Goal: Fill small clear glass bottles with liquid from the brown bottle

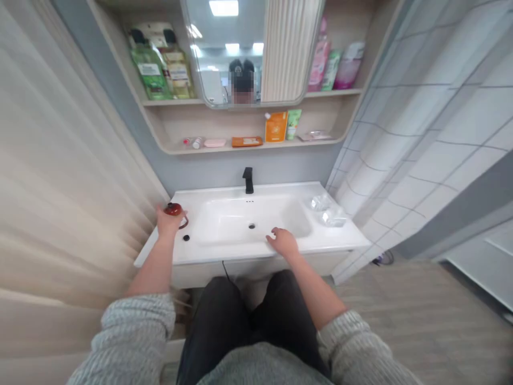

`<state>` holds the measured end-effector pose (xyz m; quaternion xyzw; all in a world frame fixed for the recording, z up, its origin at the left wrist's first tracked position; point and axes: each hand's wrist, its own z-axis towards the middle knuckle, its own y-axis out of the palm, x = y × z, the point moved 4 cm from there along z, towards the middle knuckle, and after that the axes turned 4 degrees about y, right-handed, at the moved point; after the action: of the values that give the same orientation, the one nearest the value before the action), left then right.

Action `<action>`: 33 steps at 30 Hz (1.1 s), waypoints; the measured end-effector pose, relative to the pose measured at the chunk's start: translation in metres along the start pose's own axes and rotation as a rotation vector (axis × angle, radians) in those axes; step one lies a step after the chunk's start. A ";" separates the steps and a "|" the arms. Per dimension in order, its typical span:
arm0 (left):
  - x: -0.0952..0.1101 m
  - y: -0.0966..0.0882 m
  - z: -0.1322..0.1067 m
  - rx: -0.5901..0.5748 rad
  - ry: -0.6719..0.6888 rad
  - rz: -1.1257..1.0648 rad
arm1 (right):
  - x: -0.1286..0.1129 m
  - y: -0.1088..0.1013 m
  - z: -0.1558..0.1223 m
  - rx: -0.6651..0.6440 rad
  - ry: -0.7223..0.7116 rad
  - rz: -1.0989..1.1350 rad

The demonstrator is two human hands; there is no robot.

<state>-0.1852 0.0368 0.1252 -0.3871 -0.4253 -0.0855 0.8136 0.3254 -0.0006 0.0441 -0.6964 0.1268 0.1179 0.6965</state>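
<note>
At the left end of the white washbasin counter [200,251], my left hand [166,220] is closed around a small reddish-brown pot [173,209] with a dark top. A curved brown loop, like a handle, sticks out on its right side. Just in front of it lies a small round black piece [186,238]. My right hand [284,242] hovers at the basin's front rim, fingers loosely bent and apart, with nothing in it. The basin [224,224] with its dark drain [251,226] lies between the hands.
A black faucet [248,181] rises behind the basin. Clear, shiny containers [332,217] stand on the counter's right end. Above, a mirror cabinet shelf [188,149] holds bottles, an orange pouch [276,127] and a green tube [293,124]. A pale curtain [80,160] hangs close on the left.
</note>
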 end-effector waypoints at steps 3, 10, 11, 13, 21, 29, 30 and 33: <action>-0.001 0.006 -0.008 0.024 -0.097 0.029 | 0.003 0.002 0.001 -0.012 0.018 0.008; 0.080 0.070 -0.146 -0.289 0.349 -0.116 | -0.005 0.014 0.018 -0.048 -0.196 0.387; 0.094 0.084 -0.170 -0.341 0.370 -0.146 | -0.012 0.015 0.021 -0.053 -0.261 0.507; 0.118 0.111 -0.210 -0.444 0.401 -0.212 | -0.030 0.016 0.025 -0.044 -0.360 0.743; 0.100 0.086 -0.207 -0.598 0.573 -0.183 | -0.034 0.015 0.029 0.071 -0.263 1.038; -0.007 -0.007 -0.108 -0.297 0.323 0.534 | -0.031 0.025 0.041 -0.006 -0.219 1.021; -0.012 -0.004 -0.106 -0.351 0.312 0.565 | -0.030 0.026 0.041 -0.010 -0.219 1.017; -0.018 0.008 -0.104 -0.446 0.309 0.602 | -0.029 0.027 0.041 -0.014 -0.213 1.000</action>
<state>-0.1273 -0.0346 0.0719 -0.6438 -0.1367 0.0092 0.7528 0.2898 0.0405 0.0285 -0.5394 0.3721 0.5080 0.5590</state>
